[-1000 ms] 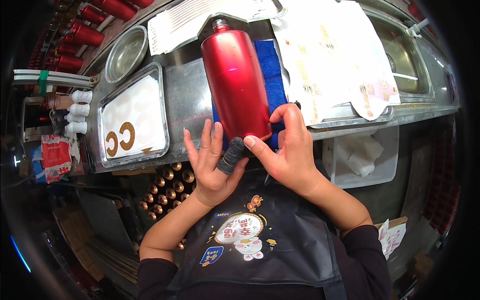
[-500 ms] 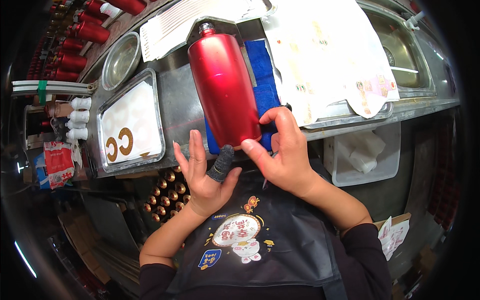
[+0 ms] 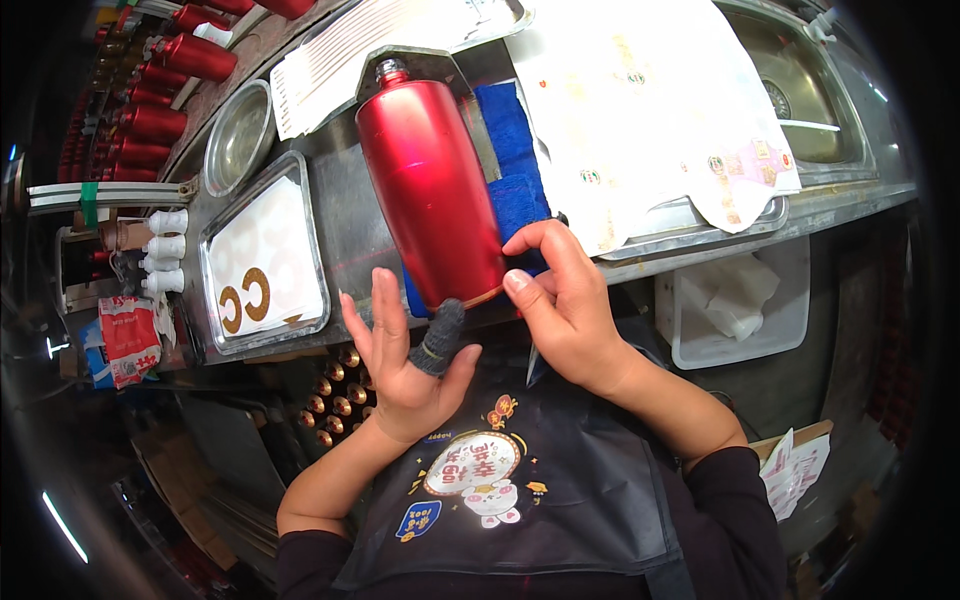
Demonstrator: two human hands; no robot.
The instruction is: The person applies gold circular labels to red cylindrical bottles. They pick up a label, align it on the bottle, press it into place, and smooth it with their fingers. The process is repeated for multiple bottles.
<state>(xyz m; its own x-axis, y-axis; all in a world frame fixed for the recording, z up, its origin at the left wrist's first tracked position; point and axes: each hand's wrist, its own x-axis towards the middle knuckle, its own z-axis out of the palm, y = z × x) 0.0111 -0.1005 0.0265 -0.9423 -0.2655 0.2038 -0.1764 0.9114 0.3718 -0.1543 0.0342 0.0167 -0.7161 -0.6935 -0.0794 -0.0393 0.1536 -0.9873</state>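
Resting against the near end of a red metal bottle (image 3: 432,190), the right hand (image 3: 565,305) curls its thumb and fingers around the bottle's wide base, holding it. The left hand (image 3: 405,365) is spread wide, palm up, just left of the base; one finger wears a grey knitted finger cot (image 3: 440,338) that touches the bottle's rim. The bottle is glossy, smooth and tapered, lying on its side on a blue cloth (image 3: 510,150) atop the steel bench (image 3: 350,225), its narrow silver neck pointing far. Left of it sits a shallow metal tray (image 3: 262,255) with two gold C-shaped pieces. White printed sheets (image 3: 640,110) lie to the right.
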